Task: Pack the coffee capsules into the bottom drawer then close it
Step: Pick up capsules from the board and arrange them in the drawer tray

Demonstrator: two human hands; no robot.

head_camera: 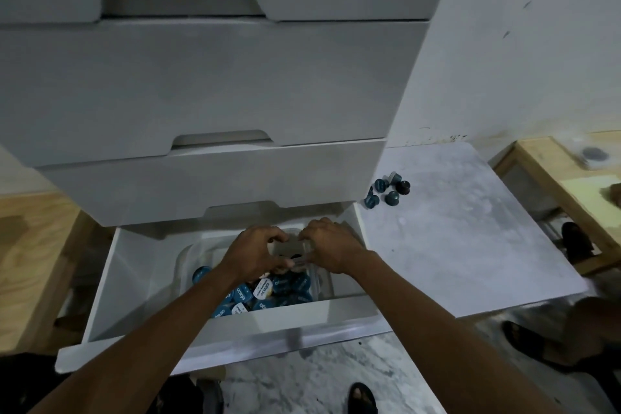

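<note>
The white bottom drawer (141, 279) stands pulled out. Inside it sits a clear plastic container (188, 259) holding several blue coffee capsules (268, 289). Both hands reach into the drawer over the container's far end. My left hand (255, 252) curls its fingers down among the capsules, and what it holds is hidden. My right hand (331, 245) pinches at the container's rim or something small beside it. Several loose capsules (386, 193) lie on the marble floor to the right of the cabinet.
Closed white drawers (201, 84) rise above the open one. Wooden furniture (544, 175) stands at the right, a wooden panel (30, 245) at the left. Sandalled feet (361, 397) of mine and of another person (578, 242) are on the floor.
</note>
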